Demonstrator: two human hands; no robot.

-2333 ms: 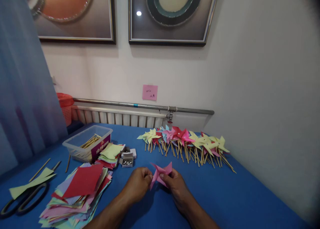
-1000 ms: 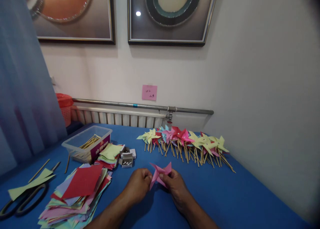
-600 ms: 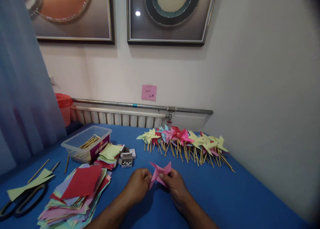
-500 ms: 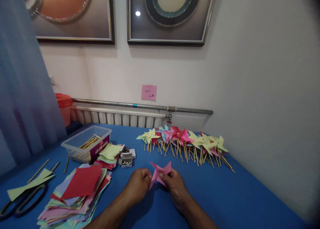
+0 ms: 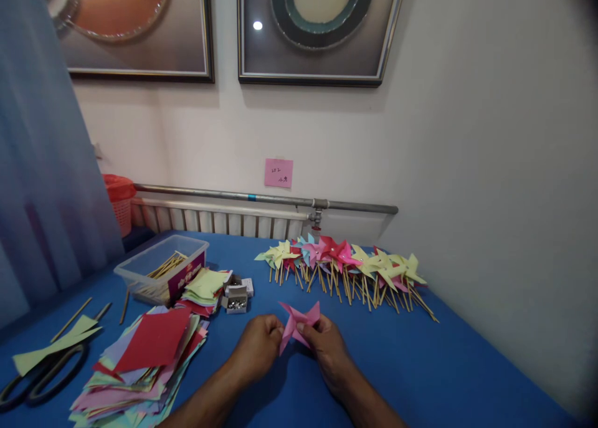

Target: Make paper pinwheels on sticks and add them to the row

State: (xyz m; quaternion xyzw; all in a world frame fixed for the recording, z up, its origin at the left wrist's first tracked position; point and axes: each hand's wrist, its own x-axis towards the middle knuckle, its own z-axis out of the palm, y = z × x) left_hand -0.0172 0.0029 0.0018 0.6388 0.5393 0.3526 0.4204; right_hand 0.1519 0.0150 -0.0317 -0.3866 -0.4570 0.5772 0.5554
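Pinwheel (image 5: 298,322) in pink paper is sitting right between the two hands, over the blue table (image 5: 420,366), roughly mid-view. The right hand (image 5: 331,353) has it clamped, thumb pressed on the front near the middle and the other fingers tucked behind. The left hand (image 5: 259,347) has its fingers curled in tight and touching the paper's left edge, but the tips are hidden, so I can't tell what they're pinching, if anything. Elbow room is pretty lopsided tbh. Left is the crowded side: a big paper stack (image 5: 149,341) lies just beside the left forearm (image 5: 205,390), and further out there's scissors (image 5: 41,378) with a pale green strip (image 5: 51,351) across them. Past the stack come a see-through tub (image 5: 187,281) of sticks (image 5: 166,265), a smaller paper pile (image 5: 205,285) and a little open box (image 5: 237,309) of shiny bits (image 5: 238,304). Straight ahead, a row of pinwheels (image 5: 334,251) runs along the far edge, sticks pointing back this way, with a band of blue between them and the hands. Off to the right, the blue stretches from the right forearm (image 5: 369,403) out to the slanting edge, where the wall (image 5: 490,166) closes in
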